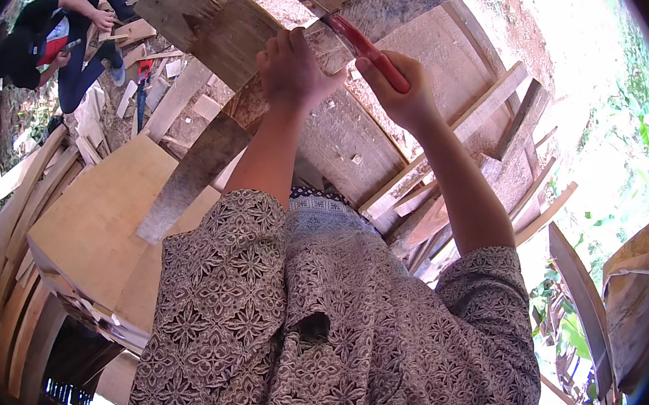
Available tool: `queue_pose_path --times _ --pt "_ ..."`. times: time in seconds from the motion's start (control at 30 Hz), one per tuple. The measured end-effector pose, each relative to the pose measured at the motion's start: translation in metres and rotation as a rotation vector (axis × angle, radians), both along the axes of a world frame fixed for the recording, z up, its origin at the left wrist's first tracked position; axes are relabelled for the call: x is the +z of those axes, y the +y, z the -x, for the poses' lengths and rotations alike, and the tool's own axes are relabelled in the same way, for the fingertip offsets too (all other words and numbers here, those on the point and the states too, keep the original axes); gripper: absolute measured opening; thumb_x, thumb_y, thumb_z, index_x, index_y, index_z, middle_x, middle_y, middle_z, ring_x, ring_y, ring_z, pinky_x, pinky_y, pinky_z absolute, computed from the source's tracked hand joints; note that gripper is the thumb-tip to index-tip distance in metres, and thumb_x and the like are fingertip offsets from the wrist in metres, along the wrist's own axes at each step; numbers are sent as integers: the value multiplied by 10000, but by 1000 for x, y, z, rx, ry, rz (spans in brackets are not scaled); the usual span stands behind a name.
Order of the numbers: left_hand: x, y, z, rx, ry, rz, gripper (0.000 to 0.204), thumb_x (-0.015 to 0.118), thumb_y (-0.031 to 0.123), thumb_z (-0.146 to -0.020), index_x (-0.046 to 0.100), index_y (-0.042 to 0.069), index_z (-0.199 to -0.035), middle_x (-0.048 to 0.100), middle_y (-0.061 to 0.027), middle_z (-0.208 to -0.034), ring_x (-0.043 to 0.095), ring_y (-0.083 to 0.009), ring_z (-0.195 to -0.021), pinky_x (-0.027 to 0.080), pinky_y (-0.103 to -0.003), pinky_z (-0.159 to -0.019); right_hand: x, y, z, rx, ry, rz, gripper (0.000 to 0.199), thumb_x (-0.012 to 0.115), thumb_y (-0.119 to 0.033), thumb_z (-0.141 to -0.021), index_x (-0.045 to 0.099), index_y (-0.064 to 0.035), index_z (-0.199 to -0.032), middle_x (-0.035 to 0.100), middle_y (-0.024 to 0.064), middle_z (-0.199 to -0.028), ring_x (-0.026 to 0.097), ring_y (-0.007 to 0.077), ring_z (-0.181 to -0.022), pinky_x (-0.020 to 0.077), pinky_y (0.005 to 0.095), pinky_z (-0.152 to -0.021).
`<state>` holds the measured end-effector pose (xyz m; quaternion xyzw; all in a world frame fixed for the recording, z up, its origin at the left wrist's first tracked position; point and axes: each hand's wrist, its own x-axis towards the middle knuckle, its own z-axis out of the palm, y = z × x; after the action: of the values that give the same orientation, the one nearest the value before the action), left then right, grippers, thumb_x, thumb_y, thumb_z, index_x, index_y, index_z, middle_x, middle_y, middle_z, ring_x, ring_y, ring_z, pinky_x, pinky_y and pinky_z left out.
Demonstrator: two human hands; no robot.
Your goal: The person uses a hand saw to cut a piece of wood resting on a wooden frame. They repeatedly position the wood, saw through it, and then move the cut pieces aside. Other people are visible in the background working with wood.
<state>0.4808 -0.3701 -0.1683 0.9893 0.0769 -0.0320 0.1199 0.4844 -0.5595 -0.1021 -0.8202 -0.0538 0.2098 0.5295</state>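
A saw with a curved red handle [364,49] is in my right hand [406,89], the fingers wrapped round the grip. Its narrow blade runs up and to the left over the boards, and part of it is hard to make out. My left hand [292,73] bears down on a worn wooden board [249,104], with the fingers curled over it and the thumb stretched toward the saw. Below the hands, wide planks [350,141] lie in front of my body.
Stacked light boards [103,216] stand at the left. Another saw [143,83] lies among wood offcuts. A crouching person [52,53] works at the upper left, holding something. Narrow sticks [548,212] jut out at the right, beside bare ground and plants.
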Motion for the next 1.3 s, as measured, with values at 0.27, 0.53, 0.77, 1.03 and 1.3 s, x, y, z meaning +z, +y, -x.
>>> queue_pose_path --times 0.27,0.53,0.77,1.03,1.3 --pt "-3 6 4 15 -1 -14 903 823 627 -684 490 8 -1252 554 -177 -1259 544 -335 -1208 411 -520 -1029 93 -115 83 183 -56 183 157 640 -162 -944 672 -12 -909 483 57 -591 501 186 -528 383 356 -520" --pt "3 3 -1 -4 18 -18 918 834 617 -667 491 10 -1263 568 -178 -1245 551 -342 -1200 421 -523 -1018 18 -37 24 85 53 86 308 693 -255 -960 622 -24 -769 498 21 -586 459 107 -558 375 331 -528" --pt "1 3 -1 8 25 24 890 841 584 -666 494 20 -1261 560 -180 -1264 544 -347 -1209 413 -529 -1041 30 -52 39 2 71 52 307 701 -272 -944 627 -11 -800 501 43 -586 478 140 -548 386 337 -531" --pt "-5 2 3 -1 -13 -41 908 821 631 -677 494 14 -1258 557 -163 -1224 527 -323 -1197 392 -493 -1026 63 -91 89 103 -30 140 213 675 -170 -921 608 -20 -785 514 77 -584 531 205 -513 401 360 -520" --pt "-8 -1 -1 4 -29 -58 922 798 653 -690 494 11 -1278 564 -175 -1258 531 -314 -1225 406 -502 -1040 -3 -36 29 26 -19 -5 242 695 -218 -953 639 -25 -817 485 6 -592 457 92 -574 379 331 -531"
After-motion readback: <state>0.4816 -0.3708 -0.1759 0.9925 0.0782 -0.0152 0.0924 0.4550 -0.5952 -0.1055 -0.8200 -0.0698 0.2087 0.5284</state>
